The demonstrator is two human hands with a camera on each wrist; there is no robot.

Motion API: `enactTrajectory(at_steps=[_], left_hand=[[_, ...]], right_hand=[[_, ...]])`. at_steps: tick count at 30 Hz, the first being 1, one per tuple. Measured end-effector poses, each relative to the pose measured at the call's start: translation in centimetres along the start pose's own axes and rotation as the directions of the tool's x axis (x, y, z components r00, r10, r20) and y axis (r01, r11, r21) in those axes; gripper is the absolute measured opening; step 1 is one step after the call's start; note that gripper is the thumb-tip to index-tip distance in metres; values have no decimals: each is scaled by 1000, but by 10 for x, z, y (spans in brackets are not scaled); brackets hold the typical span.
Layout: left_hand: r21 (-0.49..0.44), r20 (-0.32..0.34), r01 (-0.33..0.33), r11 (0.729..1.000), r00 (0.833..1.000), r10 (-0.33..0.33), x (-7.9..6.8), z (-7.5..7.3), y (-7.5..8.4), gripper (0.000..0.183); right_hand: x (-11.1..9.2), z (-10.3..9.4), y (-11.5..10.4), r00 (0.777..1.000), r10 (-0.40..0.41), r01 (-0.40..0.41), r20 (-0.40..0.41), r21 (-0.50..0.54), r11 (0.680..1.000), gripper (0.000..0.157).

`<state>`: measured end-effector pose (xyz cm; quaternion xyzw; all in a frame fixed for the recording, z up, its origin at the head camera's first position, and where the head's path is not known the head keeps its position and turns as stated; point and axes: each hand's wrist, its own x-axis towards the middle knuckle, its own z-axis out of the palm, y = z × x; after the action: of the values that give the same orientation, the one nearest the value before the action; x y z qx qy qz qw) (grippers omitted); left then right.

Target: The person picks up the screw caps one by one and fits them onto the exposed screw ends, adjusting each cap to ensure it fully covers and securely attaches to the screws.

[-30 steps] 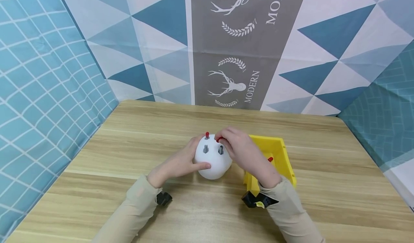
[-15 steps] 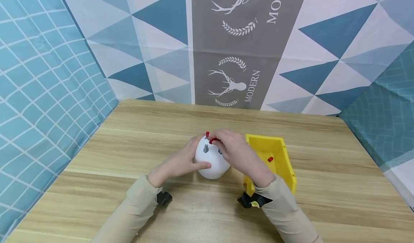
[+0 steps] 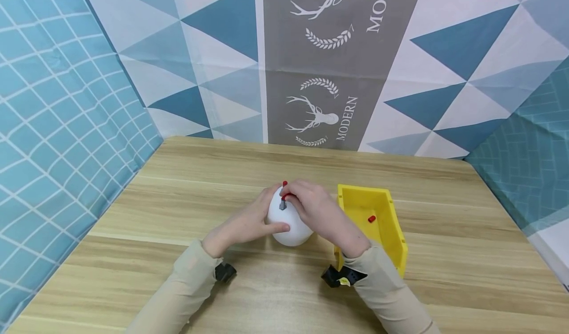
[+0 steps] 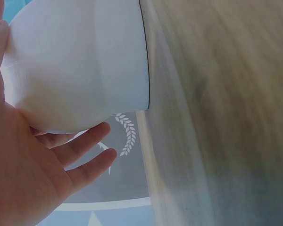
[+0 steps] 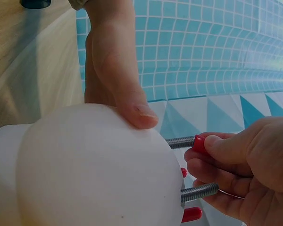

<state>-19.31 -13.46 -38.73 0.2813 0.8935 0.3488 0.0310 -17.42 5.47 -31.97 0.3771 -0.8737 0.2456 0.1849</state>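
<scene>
A white rounded dome (image 3: 291,230) stands on the table, with threaded bolts sticking out of its top. My left hand (image 3: 249,221) holds its left side, thumb across the front and fingers behind. In the left wrist view, the fingers of that left hand (image 4: 42,165) curve around the smooth white side. My right hand (image 5: 245,165) pinches a red cap (image 5: 200,145) at the tip of one bolt (image 5: 180,142). Beside it another bolt (image 5: 200,191) is bare. Two more red pieces, one a longer red cap (image 5: 192,214), show past the dome's edge.
A yellow bin (image 3: 395,225) stands right of the dome, under and beside the right forearm. Inside it lies one loose red cap (image 3: 371,219). The wooden table (image 3: 200,176) meets patterned wall cloth at the back.
My right hand has moved left across the dome's top, from the rear right bolt to the front left one, with red between its fingers. The left hand and dome have stayed put.
</scene>
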Motion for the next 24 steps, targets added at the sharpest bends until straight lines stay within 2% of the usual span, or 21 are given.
enactTrajectory(at_steps=[13, 20, 24], left_hand=[[4, -6, 3, 1000, 1000, -3, -1, -1, 1, 94], [12, -3, 13, 1000, 1000, -13, -1, 0, 1, 94], [15, -5, 5, 1000, 1000, -5, 0, 0, 1, 94]], right_hand=[[2, 5, -4, 997, -66, 64, -43, -51, 997, 7], [3, 5, -6, 991, -123, 115, -46, -144, 983, 7], [3, 4, -7, 991, -129, 121, -32, -189, 975, 7]])
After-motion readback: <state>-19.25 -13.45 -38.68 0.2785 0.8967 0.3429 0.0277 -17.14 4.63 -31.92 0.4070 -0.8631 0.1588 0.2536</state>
